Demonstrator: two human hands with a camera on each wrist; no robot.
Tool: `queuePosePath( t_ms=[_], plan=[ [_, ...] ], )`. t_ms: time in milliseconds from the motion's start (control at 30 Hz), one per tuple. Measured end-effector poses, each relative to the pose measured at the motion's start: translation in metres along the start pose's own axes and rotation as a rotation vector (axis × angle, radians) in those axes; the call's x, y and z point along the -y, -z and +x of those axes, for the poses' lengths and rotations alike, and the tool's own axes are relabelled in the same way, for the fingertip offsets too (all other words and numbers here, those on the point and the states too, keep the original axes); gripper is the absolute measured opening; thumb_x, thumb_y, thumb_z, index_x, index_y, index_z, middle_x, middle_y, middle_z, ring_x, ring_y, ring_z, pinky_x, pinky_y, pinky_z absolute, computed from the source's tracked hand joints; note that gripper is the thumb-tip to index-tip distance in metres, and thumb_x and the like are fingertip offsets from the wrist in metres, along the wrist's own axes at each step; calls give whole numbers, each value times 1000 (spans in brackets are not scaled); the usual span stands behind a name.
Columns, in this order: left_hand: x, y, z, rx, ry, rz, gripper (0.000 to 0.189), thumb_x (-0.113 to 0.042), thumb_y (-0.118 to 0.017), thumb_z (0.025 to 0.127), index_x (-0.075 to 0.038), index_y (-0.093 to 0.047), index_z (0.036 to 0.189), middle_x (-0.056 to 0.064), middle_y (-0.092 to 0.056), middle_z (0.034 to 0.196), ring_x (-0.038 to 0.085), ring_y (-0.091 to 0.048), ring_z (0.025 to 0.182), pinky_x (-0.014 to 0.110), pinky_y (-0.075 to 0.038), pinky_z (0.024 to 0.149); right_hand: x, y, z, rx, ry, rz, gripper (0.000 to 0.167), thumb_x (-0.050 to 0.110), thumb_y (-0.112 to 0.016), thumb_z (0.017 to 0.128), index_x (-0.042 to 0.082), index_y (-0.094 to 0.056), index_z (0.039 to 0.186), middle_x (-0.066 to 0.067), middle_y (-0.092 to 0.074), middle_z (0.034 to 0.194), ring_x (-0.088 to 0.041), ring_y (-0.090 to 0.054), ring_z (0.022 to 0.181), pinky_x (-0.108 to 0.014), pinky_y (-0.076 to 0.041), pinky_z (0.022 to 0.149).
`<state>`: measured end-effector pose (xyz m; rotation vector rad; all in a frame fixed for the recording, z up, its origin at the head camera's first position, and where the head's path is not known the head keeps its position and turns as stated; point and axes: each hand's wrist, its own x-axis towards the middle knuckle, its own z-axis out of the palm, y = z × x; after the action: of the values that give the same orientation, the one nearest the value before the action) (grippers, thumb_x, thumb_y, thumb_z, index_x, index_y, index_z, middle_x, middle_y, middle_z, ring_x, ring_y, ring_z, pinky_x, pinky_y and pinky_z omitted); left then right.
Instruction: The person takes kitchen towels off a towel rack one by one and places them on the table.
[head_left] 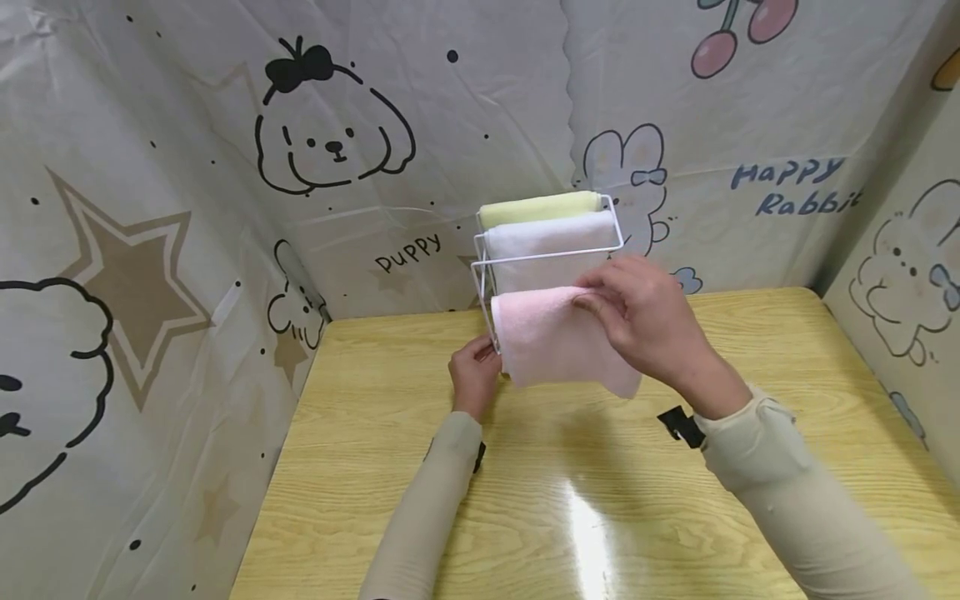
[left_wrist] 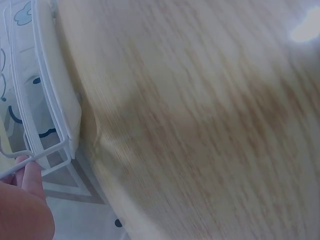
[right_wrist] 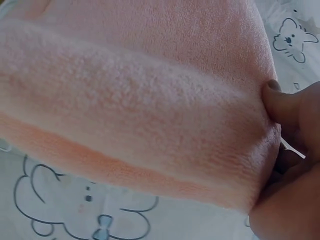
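A white wire rack (head_left: 543, 253) stands at the back of the table, with a yellow towel (head_left: 540, 207) on its rear bar and a white towel (head_left: 551, 236) in the middle. Over the front hangs a pink towel (head_left: 551, 337), its lower edge loose above the tabletop. My right hand (head_left: 648, 321) pinches the pink towel near its top right; in the right wrist view the thumb presses on the folded pink cloth (right_wrist: 150, 100). Low at the rack's left side, my left hand (head_left: 474, 377) grips the wire frame, and the left wrist view shows its fingers (left_wrist: 32, 177) at the wires.
The wood-grain table (head_left: 360, 467) reaches back to a wall of printed cloth (head_left: 480, 100) close behind the rack. More printed cloth stands along the left side (head_left: 135, 467) and the right side (head_left: 900, 275). Black straps (head_left: 681, 427) sit at the wrists.
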<state>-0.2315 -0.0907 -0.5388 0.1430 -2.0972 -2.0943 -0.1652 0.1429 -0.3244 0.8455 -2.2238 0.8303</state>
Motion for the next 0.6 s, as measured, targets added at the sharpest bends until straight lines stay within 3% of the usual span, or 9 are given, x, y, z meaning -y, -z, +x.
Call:
queuePosePath(
  t_ms=[200,400,600],
  plan=[
    [2,0,0,4,-8,-23,33,6,-77,86,3,-72,118,22,-69,118,30,-70,105,31,-60,87,-7,-13,-14,10,-42,23,9,4,-80,86,4,-73,90,-5,-68,85,-21,-59,77,-36,-49,65],
    [3,0,0,6,-13,-20,31,4,-79,84,2,-74,115,19,-71,113,27,-71,103,29,-60,86,-15,-25,-28,27,-102,22,7,3,-79,86,6,-74,90,-4,-66,80,-20,-55,72,-35,-44,62],
    [2,0,1,-2,-17,-10,31,4,-80,83,3,-74,114,18,-71,112,27,-71,102,29,-60,85,-23,-38,-39,50,-134,41,7,4,-79,87,6,-74,90,-4,-69,85,-22,-60,78,-37,-49,68]
  ],
)
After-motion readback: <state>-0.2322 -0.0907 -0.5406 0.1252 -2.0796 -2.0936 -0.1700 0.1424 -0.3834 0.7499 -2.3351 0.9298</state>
